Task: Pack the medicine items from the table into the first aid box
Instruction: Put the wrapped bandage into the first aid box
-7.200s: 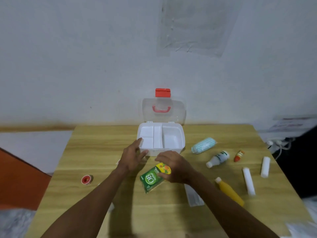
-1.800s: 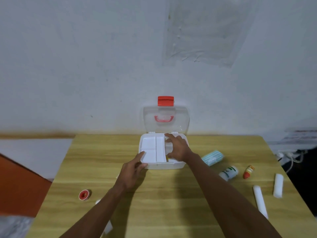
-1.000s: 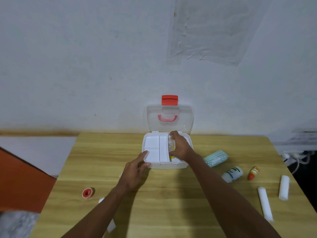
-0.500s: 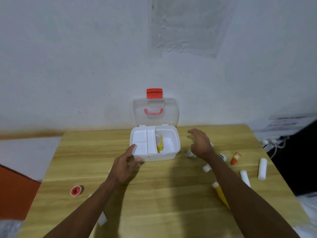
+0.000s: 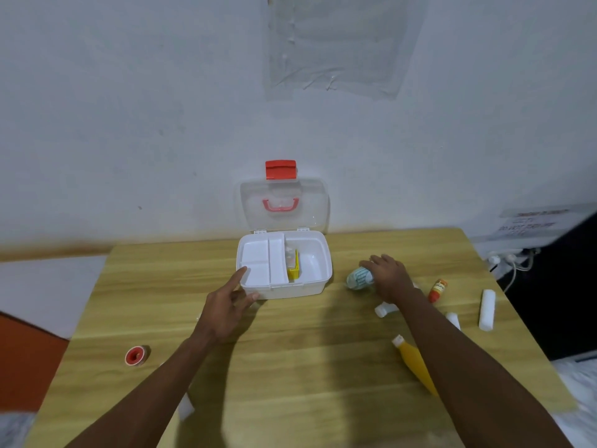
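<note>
Tape roll (image 5: 137, 355): lay near the left edge of the table (image 5: 290, 367), well apart from the box, not yet packed.
Left hand (image 5: 227, 307): rested against the near left corner of the first aid box (image 5: 284, 265), forefinger out along the rim, other fingers loosely curled, pinching nothing; likely there to steady the box.
Box: sat far centre, lid (image 5: 284, 203) propped upright against the wall, a yellow packet (image 5: 294, 270) standing on edge by the divider.
Right hand (image 5: 389, 278): lay over the striped roll (image 5: 360, 278) just right of the box, fingers curled around it; lifted or not, cannot tell.
Bottles and white rolls: lay scattered right, awaiting packing.
</note>
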